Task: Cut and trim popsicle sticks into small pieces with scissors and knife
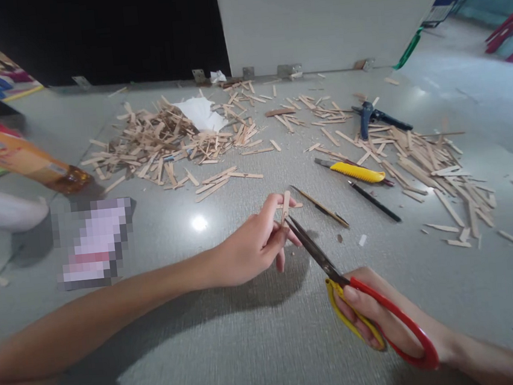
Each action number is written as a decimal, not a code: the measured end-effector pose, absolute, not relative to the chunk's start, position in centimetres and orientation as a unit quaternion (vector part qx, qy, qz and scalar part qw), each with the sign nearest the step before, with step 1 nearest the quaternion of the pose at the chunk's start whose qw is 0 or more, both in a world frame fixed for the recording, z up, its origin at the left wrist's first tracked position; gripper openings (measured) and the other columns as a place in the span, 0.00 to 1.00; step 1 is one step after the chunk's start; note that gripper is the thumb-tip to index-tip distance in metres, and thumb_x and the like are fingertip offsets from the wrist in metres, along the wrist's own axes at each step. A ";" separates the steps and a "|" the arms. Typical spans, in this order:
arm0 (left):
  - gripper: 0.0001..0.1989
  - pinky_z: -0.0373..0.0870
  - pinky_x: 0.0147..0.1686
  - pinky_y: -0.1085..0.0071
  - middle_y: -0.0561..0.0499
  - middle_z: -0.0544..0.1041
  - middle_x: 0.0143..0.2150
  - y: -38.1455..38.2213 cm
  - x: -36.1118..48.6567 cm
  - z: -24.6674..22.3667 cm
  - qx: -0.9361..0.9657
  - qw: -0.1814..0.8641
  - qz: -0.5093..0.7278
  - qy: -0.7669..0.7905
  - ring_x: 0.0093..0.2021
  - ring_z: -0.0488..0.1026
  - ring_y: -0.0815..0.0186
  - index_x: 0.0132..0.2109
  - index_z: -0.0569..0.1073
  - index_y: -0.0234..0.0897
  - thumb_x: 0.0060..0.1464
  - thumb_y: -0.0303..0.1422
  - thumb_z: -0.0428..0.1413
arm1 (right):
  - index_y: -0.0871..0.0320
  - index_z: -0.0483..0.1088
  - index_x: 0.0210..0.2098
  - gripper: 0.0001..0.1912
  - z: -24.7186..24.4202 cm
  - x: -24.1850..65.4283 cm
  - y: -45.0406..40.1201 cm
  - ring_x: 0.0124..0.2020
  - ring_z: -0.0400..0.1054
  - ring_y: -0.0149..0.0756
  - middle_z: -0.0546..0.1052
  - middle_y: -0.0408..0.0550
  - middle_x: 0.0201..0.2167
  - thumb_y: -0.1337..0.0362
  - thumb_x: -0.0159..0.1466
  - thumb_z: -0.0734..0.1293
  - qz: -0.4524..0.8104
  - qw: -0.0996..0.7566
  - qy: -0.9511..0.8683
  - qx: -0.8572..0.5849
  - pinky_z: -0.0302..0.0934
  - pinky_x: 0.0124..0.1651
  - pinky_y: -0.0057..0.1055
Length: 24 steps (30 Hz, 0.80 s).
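Pinched in the fingertips of my left hand [255,244] are small flat wooden sticks [286,199], one crossing another. The fingers hide their lower ends. My right hand [376,302] grips a pair of scissors [319,256] with one red and one yellow handle loop. The dark blades point up and left, and their tips reach the sticks at my left fingertips. Whether the tips touch the wood I cannot tell. Just beyond lies a thin, pointed, brownish tool [321,206], beside a black pen-like tool [374,201] and a yellow utility knife [356,171].
A heap of cut wooden sticks [155,135] with white paper [202,113] lies at the back left. More sticks [421,164] spread on the right near a dark blue tool [370,118]. A blurred-out flat object [95,241] and an orange-labelled bottle [26,157] are left.
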<state>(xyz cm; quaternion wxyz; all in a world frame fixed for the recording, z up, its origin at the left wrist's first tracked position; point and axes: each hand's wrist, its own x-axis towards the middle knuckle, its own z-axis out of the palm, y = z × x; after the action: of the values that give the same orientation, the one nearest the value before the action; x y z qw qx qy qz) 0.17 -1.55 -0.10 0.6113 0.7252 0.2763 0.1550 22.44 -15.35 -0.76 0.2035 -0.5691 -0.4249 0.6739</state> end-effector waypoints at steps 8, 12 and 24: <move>0.12 0.69 0.30 0.71 0.53 0.79 0.38 -1.8 0.3 0.0 0.737 0.599 0.146 0.277 0.26 0.78 0.68 0.61 0.55 0.42 0.75 0.30 0.44 | 0.52 0.57 0.20 0.44 -0.8 22.0 -15.2 0.13 0.50 0.22 0.59 0.34 0.12 0.15 0.54 0.62 0.676 0.197 -0.403 -0.584 0.48 0.17 0.24; 0.11 0.69 0.31 0.71 0.55 0.78 0.35 -1.9 0.3 -0.2 0.742 0.592 0.152 0.275 0.25 0.76 0.68 0.60 0.54 0.42 0.75 0.30 0.43 | 0.52 0.57 0.19 0.44 -0.9 21.9 -15.3 0.12 0.50 0.22 0.59 0.34 0.11 0.15 0.54 0.62 0.673 0.201 -0.401 -0.588 0.47 0.16 0.24; 0.07 0.70 0.31 0.70 0.59 0.75 0.28 -1.8 0.2 -0.4 0.764 0.572 0.139 0.263 0.24 0.74 0.67 0.57 0.54 0.42 0.76 0.32 0.44 | 0.51 0.54 0.18 0.44 -0.8 21.7 -15.5 0.12 0.48 0.22 0.57 0.34 0.11 0.16 0.56 0.62 0.687 0.205 -0.385 -0.581 0.43 0.15 0.23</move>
<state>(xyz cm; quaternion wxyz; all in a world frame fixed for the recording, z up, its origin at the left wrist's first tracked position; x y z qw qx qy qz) 0.24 -1.85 -0.42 0.5721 0.7644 0.2630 0.1385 21.70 -15.55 -0.83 0.2054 -0.5810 -0.3848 0.6872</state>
